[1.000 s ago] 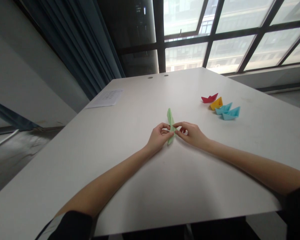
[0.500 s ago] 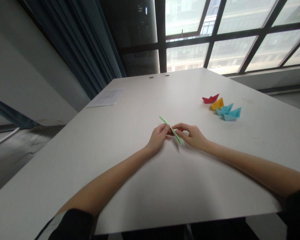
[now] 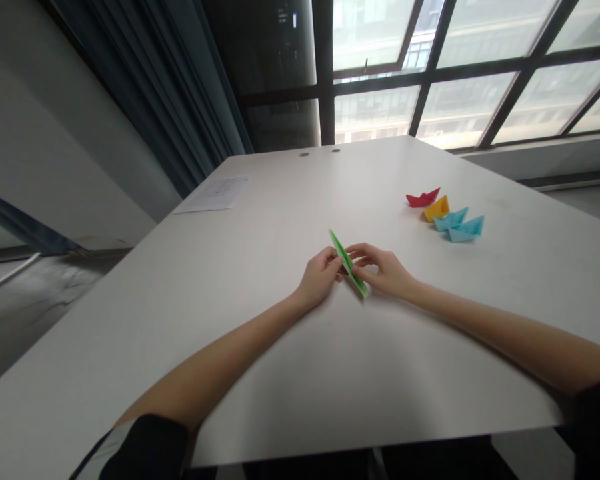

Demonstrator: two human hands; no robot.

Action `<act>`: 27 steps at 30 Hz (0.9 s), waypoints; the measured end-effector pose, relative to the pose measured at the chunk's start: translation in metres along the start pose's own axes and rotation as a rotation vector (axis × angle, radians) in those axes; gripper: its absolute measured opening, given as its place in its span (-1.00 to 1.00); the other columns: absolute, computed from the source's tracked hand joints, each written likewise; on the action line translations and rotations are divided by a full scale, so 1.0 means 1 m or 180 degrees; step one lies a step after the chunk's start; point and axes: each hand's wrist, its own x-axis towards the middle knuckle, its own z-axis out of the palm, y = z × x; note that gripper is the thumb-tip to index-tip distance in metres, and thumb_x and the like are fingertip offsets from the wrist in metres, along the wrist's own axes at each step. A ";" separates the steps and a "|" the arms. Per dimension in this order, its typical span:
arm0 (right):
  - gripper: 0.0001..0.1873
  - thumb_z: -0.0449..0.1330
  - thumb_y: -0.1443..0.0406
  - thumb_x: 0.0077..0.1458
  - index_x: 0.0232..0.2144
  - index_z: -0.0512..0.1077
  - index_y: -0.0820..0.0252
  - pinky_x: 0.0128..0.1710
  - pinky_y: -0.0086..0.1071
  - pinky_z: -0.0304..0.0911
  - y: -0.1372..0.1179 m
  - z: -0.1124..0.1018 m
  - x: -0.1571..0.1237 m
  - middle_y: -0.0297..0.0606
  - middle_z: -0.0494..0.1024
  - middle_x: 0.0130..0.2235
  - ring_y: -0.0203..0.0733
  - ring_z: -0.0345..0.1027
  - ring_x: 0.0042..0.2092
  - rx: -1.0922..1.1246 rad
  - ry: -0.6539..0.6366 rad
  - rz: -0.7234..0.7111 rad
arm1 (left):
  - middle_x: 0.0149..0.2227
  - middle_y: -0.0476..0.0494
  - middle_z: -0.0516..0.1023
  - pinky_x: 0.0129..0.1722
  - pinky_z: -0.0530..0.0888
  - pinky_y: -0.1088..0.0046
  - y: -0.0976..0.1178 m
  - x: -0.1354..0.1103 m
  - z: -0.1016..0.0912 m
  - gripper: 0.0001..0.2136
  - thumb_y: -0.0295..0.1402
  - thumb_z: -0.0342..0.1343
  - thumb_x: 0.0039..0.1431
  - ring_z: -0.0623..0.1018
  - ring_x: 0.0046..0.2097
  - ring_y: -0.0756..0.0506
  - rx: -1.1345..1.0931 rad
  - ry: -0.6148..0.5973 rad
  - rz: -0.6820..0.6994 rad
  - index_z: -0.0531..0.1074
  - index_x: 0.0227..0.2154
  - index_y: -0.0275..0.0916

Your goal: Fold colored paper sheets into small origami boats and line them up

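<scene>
A piece of folded green paper point(image 3: 359, 285) is held between my two hands, a little above the table, tilted with its long edge running from upper left to lower right. My left hand point(image 3: 321, 275) pinches it from the left near its middle. From the right, my right hand point(image 3: 383, 272) grips it with thumb and fingers. Some fingertips of both hands are hidden behind the paper. A narrow gap between its layers seems to show, with darker green inside.
On the white table point(image 3: 280, 260), a red paper boat point(image 3: 423, 199), a yellow paper boat point(image 3: 437, 210) and two light-blue paper boats point(image 3: 466, 230) stand in a row at right. A printed sheet point(image 3: 215, 195) lies at far left. Windows and a blue curtain point(image 3: 180, 87) are behind.
The green paper has turned so that more of its face shows, and its layers look wider apart. Both hands stay in nearly the same place, with the fingers slightly shifted.
</scene>
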 end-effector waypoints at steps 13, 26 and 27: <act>-0.70 0.06 0.42 -0.07 -0.22 0.37 0.16 -0.35 -0.41 0.35 0.005 -0.001 0.009 -0.31 0.54 -0.32 -0.27 0.42 -0.37 -0.0741 0.0740 -0.0117 | -0.61 0.08 0.25 -0.49 0.21 0.55 0.020 -0.010 -0.002 -0.90 -0.45 -0.04 -0.02 0.27 -0.53 0.06 0.1996 0.0279 0.1035 0.23 -0.59 -0.25; -0.77 0.05 0.42 -0.03 -0.28 0.37 0.13 -0.34 -0.42 0.32 0.003 0.008 0.006 -0.29 0.49 -0.29 -0.31 0.38 -0.38 -0.0931 0.0653 -0.0702 | -0.54 0.01 0.42 -0.52 0.26 0.52 0.012 -0.003 -0.001 -0.86 -0.26 0.05 0.04 0.43 -0.51 -0.02 0.2164 0.0724 0.0641 0.26 -0.43 -0.20; -0.77 0.05 0.43 -0.03 -0.28 0.37 0.13 -0.34 -0.42 0.32 0.003 0.008 0.006 -0.29 0.49 -0.29 -0.31 0.38 -0.37 -0.0931 0.0645 -0.0715 | -0.55 0.01 0.41 -0.52 0.26 0.52 0.011 -0.003 -0.002 -0.87 -0.26 0.05 0.04 0.42 -0.51 -0.02 0.2185 0.0734 0.0642 0.26 -0.44 -0.20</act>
